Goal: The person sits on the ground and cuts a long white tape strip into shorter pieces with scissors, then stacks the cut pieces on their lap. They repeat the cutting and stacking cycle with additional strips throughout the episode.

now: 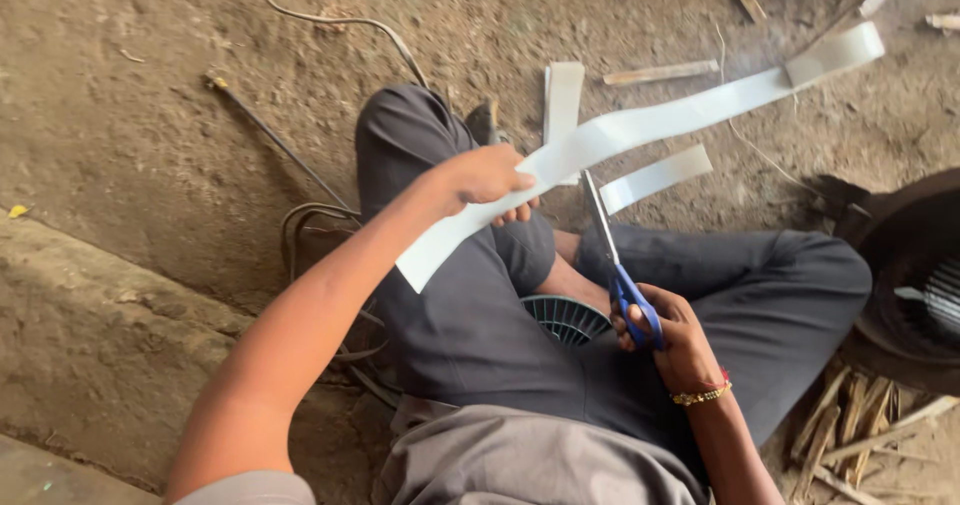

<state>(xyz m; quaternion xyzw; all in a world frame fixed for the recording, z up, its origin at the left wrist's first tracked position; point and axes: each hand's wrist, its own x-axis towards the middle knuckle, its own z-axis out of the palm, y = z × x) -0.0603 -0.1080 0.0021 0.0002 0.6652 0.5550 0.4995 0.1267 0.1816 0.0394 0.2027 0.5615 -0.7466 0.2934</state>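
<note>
Meanwhile, the left hand [487,178] is pinching a long white flat strip [640,125], while the right hand [672,340] is gripping blue-handled metal scissors [615,265], blades touching the strip's lower edge.

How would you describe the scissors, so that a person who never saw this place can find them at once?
Start at the seated person's dark grey trousers on the dirt floor. Near the lap, the right hand grips the scissors, whose blades point up to the long white strip held by the left hand. Their blue handles are the only bright blue among grey, brown and white.
</note>
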